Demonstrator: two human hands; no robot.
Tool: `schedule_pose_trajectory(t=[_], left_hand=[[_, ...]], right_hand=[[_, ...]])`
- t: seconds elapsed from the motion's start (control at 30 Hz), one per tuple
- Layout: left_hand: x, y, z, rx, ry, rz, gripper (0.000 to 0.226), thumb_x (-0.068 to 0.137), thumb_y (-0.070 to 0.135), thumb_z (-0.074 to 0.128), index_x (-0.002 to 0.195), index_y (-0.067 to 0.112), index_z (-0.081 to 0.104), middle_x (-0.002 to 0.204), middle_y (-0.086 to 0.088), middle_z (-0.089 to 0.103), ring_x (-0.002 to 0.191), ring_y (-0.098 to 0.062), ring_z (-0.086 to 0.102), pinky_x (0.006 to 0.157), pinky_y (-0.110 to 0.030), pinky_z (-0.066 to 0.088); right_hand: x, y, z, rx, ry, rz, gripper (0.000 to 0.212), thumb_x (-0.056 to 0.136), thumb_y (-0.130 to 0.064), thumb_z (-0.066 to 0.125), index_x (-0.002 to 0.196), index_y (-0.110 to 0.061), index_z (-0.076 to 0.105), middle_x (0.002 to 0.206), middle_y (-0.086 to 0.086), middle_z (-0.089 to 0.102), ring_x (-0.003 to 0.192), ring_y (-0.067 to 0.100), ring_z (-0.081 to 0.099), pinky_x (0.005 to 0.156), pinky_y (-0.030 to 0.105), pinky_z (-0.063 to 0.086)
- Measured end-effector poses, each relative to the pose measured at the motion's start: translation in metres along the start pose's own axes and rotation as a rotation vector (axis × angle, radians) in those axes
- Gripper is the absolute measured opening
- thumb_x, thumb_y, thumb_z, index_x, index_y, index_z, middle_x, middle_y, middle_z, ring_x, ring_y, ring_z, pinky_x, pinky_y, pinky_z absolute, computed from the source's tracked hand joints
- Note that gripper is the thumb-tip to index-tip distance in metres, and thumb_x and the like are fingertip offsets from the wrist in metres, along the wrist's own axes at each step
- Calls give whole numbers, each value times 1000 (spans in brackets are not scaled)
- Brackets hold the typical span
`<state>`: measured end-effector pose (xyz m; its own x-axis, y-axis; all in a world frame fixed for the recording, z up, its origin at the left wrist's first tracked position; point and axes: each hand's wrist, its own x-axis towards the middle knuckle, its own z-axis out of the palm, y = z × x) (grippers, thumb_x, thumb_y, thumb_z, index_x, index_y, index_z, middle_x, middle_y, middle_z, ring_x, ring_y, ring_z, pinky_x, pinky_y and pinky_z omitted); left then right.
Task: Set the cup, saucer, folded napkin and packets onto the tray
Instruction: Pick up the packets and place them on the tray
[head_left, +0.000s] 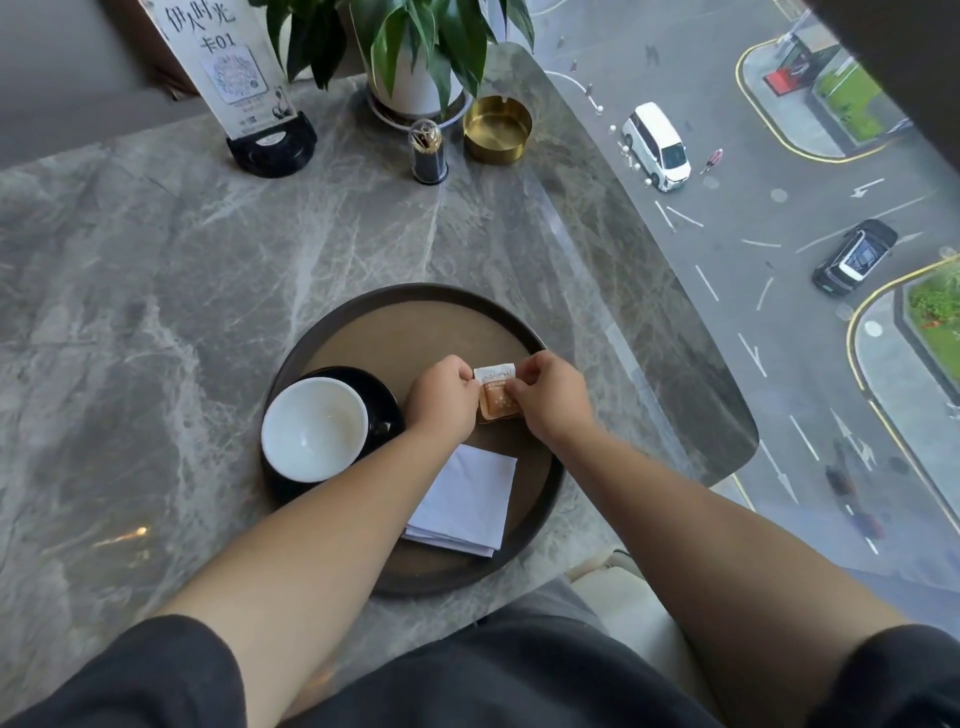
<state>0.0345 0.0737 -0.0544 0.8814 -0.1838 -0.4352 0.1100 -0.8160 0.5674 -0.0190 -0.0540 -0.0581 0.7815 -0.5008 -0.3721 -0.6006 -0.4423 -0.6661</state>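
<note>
A round dark tray (415, 306) with a brown inner face lies on the marble table. On its left side a white cup (311, 428) stands on a black saucer (382, 397). A folded white napkin (462, 501) rests on the tray's near right part. Above the tray's middle, my left hand (441, 395) and my right hand (550, 392) both pinch a small orange and white packet (496, 395), one at each side. I cannot tell whether the packet touches the tray.
At the back of the grey marble table (156, 312) stand a sign holder (244, 88), a potted plant (410, 67), a toothpick jar (428, 153) and a brass ashtray (497, 130). The table's curved right edge (675, 291) meets a window over a street.
</note>
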Motion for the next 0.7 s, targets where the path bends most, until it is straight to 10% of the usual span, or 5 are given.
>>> schedule_pose_trajectory(t=[0.7], left_hand=[[-11,-2,-3,309,14,343,17,93,27,49,97,13,58,100,-9,56,84,-34,56,68,-43,48]], right_hand=[[-12,2,2,-455,46,-307,18,92,-20,47,83,-6,52,84,10,51,60,34,53,52,39,46]])
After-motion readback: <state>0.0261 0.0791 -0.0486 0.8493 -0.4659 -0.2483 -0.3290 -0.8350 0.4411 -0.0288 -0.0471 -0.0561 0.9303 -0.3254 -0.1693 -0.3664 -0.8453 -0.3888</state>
